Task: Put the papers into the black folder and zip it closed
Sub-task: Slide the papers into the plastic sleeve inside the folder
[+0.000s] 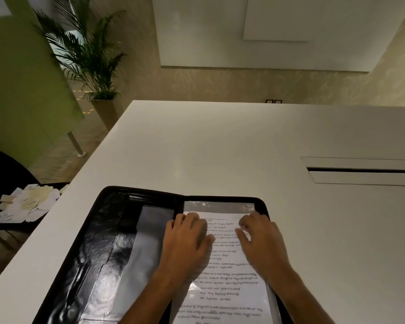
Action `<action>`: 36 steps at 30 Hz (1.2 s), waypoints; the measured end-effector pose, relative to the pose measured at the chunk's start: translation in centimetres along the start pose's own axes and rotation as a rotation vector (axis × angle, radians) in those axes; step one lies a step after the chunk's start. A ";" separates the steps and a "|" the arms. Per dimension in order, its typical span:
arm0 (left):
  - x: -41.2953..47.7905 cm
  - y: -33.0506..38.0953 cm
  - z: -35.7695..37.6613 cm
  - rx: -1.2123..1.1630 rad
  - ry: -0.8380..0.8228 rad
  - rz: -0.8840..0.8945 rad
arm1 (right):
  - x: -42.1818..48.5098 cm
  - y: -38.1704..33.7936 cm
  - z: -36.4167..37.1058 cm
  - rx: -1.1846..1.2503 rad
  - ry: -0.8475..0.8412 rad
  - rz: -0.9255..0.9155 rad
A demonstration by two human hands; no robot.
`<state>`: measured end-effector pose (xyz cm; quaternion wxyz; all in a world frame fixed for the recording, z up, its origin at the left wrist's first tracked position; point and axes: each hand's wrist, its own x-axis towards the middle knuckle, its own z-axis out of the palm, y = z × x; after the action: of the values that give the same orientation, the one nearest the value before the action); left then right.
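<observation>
The black folder (96, 253) lies open flat on the white table (220, 148), its zipper rim running round the edge. A printed paper (227, 288) lies on the folder's right half, partly inside a clear plastic sleeve (220, 206). My left hand (187, 237) rests palm down on the paper's upper left, fingers spread. My right hand (260, 237) presses on the paper's upper right, fingertips near the sleeve's opening. The folder's left half shows glossy black pockets and holds no paper.
A cable slot (362, 170) is set into the table at the right. A black chair (7, 174) with a heap of loose cards (28, 202) stands left of the table. A potted palm (91, 66) stands further back.
</observation>
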<state>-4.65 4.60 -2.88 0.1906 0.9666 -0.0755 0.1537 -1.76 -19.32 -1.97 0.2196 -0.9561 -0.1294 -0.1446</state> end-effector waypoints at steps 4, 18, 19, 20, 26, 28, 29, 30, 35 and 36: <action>-1.0 0.8 0.2 0.022 -0.057 -0.018 | -1.8 -1.2 0.5 -0.090 -0.027 0.013; -13.6 2.0 -7.1 -0.084 0.066 -0.346 | -11.0 -5.1 -2.0 -0.051 -0.014 -0.029; -14.5 1.9 -7.4 -0.094 0.059 -0.357 | -11.6 -5.4 -2.0 -0.048 -0.016 -0.024; -15.4 1.9 -7.6 -0.102 0.056 -0.356 | -12.2 -5.7 -1.8 -0.035 -0.016 -0.024; -18.1 3.0 -7.9 -0.108 0.088 -0.231 | -15.4 -7.6 -1.7 0.018 -0.033 -0.104; -19.1 3.0 -7.7 -0.128 0.104 -0.209 | -16.5 -8.2 -1.8 0.026 -0.038 -0.096; -19.7 2.8 -7.5 -0.143 0.122 -0.208 | -17.0 -8.6 -1.7 0.036 -0.037 -0.094; -20.3 2.7 -7.3 -0.162 0.148 -0.217 | -17.6 -9.0 -1.6 0.048 -0.032 -0.100; -23.5 2.8 -7.0 -0.195 0.366 -0.332 | -19.6 -11.1 -1.2 0.110 0.029 -0.178; -24.0 2.9 -7.0 -0.175 0.396 -0.361 | -19.8 -11.6 -1.2 0.121 0.034 -0.203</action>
<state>-29.73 6.80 -3.54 0.3086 0.8955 0.1238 0.2958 -23.97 -13.46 -3.11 0.2634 -0.9205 -0.2302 -0.1741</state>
